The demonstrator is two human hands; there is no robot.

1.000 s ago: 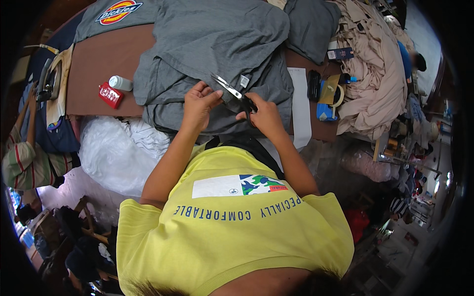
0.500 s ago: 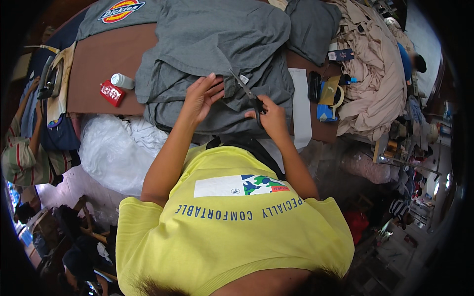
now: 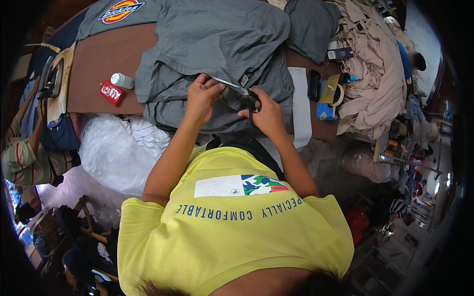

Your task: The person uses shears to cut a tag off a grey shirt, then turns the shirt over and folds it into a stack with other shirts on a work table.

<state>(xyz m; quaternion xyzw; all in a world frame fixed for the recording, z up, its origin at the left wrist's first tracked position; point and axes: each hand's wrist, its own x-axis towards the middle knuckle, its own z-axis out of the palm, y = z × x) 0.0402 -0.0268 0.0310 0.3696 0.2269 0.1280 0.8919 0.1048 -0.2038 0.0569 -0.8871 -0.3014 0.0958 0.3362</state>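
A grey garment (image 3: 222, 44) lies spread over the brown table (image 3: 103, 59) in front of me. My left hand (image 3: 201, 97) presses and pinches the grey fabric near a small label. My right hand (image 3: 266, 114) grips black-handled scissors (image 3: 242, 93), whose blades point left toward my left hand, just above the cloth. My yellow shirt fills the lower part of the view.
A red flat box (image 3: 112, 92) and a white bottle (image 3: 122, 80) sit on the table at left. White plastic bags (image 3: 118, 148) hang below the edge. Beige cloth (image 3: 370, 74) is piled at right, with a tape roll (image 3: 335, 96) and dark tools (image 3: 314, 85) beside it.
Both hands have shifted slightly down and left on the grey cloth. The scissors have swung so that the blades now point toward my left hand.
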